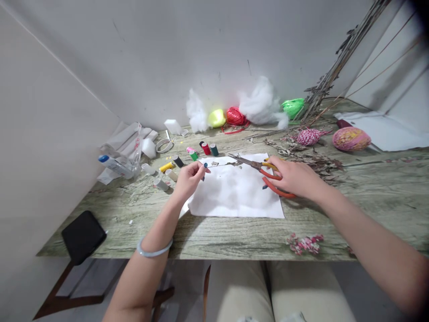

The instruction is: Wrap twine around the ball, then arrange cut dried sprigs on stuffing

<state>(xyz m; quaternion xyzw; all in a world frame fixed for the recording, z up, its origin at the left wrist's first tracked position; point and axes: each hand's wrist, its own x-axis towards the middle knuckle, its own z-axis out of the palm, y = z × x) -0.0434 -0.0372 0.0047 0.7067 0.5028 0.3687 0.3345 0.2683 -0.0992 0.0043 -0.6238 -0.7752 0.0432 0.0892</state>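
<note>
My left hand (189,179) pinches the end of a thin dried twig (219,165) with a few small withered leaves on it. The twig stretches to the right above a white cloth (234,197). In my right hand (295,176) is a pair of scissors (250,163) with orange-red handles, also yellow near the fingers. Their blades point left, just over the twig's leafy part; whether they touch it I cannot tell. Several thread spools, among them a red spool (205,149) and a yellow spool (166,167), stand or lie beyond my left hand.
Along the wall sit white stuffing (261,103), a red yarn bundle (236,116) and a green bundle (292,107). Dried stems (330,76) lean at the right, with leaf litter (315,163) below. Pink flowers (304,243) and a black phone-like object (83,237) lie near the front edge.
</note>
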